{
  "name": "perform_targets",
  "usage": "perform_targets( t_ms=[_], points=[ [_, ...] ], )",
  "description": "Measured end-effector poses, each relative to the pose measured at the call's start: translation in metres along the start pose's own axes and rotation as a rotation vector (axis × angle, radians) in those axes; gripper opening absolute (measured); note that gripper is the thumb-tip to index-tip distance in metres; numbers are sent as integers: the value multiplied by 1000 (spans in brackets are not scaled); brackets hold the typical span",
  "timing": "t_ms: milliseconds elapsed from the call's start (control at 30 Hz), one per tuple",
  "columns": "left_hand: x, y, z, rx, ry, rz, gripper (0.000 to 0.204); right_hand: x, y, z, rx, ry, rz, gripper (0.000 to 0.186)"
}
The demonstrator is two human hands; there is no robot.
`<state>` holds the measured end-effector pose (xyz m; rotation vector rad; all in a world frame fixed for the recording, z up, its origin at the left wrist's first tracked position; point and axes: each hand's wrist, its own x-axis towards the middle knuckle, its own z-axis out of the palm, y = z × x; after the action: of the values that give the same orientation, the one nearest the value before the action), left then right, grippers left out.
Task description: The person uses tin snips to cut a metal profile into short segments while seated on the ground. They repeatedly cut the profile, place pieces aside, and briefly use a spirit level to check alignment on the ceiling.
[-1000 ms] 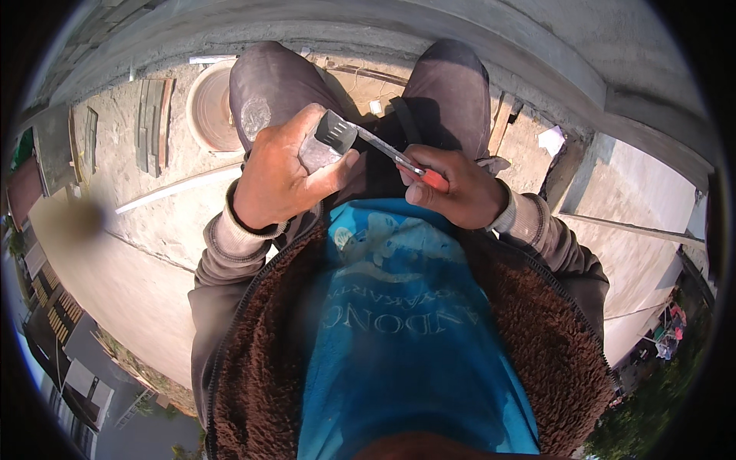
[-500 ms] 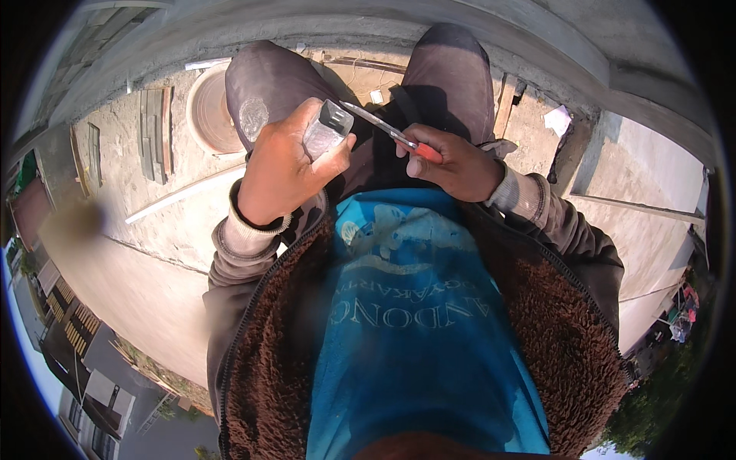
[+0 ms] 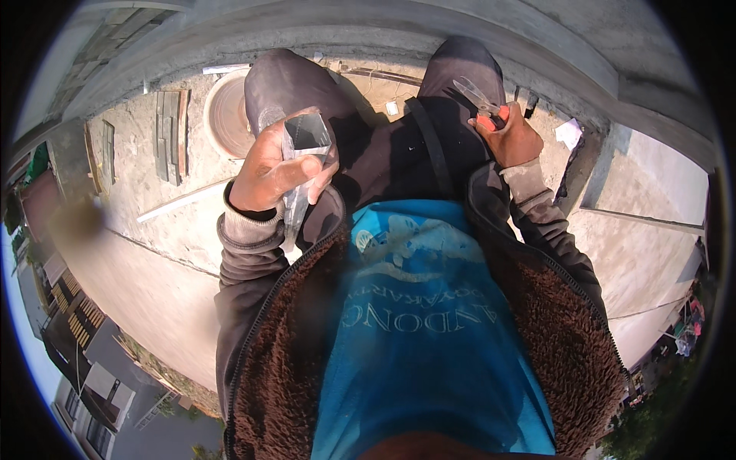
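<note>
My left hand is wrapped round a silvery square metal tube. Its hollow end faces up, and its lower length runs down past my palm; the sleeve partly hides it. Out over my right thigh, my right hand grips a pair of snips with red-and-black handles. The blades point up and to the left, away from my body, and look parted. A wide gap lies between the snips and the tube.
A round basin stands beyond my left knee. Narrow boards and a long pale strip lie on the concrete floor. Crumpled white paper is at the right. A concrete wall rises in front of my knees.
My right hand has drawn the snips away from the tube, to the right and over my thigh. The tube has moved slightly left and down, and more of its length shows.
</note>
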<state>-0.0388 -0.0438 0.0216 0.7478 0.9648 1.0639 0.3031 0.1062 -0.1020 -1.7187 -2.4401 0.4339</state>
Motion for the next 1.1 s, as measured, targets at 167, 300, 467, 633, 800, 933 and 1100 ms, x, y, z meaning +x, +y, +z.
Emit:
perform_targets(
  t_ms=[167,300,467,633,800,933,1100],
  points=[
    [-4,8,7,140,95,67,43,-28,2,27,384,97,183,70],
    [-1,17,24,294,275,8,43,-33,8,22,687,39,261,72],
    [-3,15,23,347,300,46,48,-38,17,19,553,-27,196,57],
    [-5,22,-17,-264,-110,183,52,-42,29,28,850,-72,165,32],
    [10,-1,-41,-627,-165,160,59,-19,6,5,1005,-66,284,38],
    [21,0,-29,-773,-187,72,51,6,-55,-33,562,128,-257,41],
    [30,-8,-11,-627,-160,-31,39,26,-115,-64,355,238,-629,47]
  ],
)
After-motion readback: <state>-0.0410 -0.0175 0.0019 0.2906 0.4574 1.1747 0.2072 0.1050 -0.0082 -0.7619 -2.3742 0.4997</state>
